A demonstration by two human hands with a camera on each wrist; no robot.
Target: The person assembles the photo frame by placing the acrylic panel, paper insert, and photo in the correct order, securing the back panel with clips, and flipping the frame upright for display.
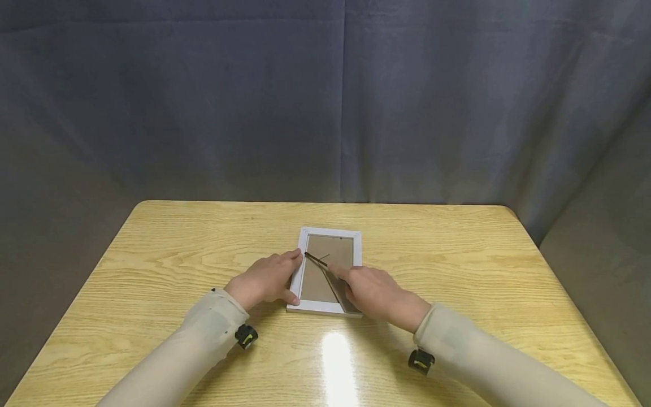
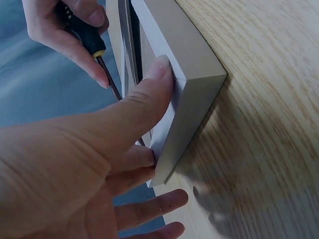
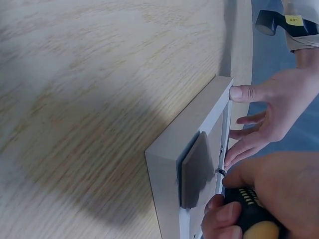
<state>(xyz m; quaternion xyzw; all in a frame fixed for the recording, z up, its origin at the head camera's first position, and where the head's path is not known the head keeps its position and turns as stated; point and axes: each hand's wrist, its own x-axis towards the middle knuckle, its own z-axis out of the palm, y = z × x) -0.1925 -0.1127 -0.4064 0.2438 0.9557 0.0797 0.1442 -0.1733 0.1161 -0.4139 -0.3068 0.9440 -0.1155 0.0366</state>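
A white picture frame (image 1: 330, 231) lies on its face, its brown backing board (image 1: 314, 285) upward. My left hand (image 1: 267, 277) presses on the frame's left rail, thumb near the lower left corner and fingers spread further up. My right hand (image 1: 376, 291) grips a screwdriver by its black and yellow handle (image 3: 244, 204). Its thin shaft (image 1: 316, 260) crosses the backing, the tip right at the inner edge of the left rail. A brown flap (image 3: 197, 172) stands raised at the frame's lower right, partly behind my right hand in the head view.
The frame lies near the middle of a wood-grain table (image 1: 203, 226). Dark grey curtains (image 1: 244, 113) hang behind the table and at its sides. A black strap device (image 1: 246, 336) sits on the left wrist, and another (image 1: 421, 360) on the right.
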